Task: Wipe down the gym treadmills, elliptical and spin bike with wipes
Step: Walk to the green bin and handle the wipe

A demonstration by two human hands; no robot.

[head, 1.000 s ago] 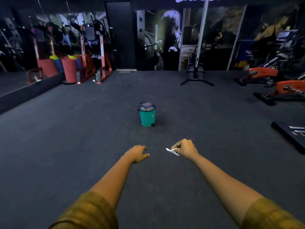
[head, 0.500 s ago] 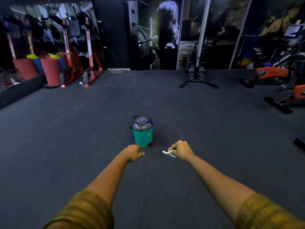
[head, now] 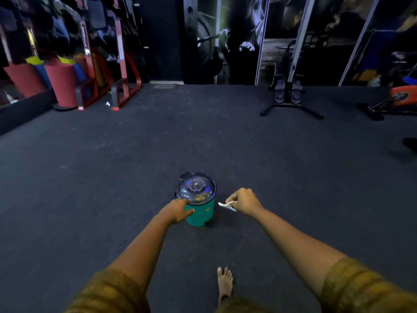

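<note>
On the dark gym floor, a small white wipe is pinched in the clenched right hand, just right of a green bin with a domed lid. The left hand sits at the bin's rim with its fingers loosely bent. Whether it grasps the rim cannot be told. A bare foot stands nearer the camera.

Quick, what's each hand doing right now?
Left hand: open, by the green bin; touching unclear.
Right hand: pinching a white wipe.
</note>
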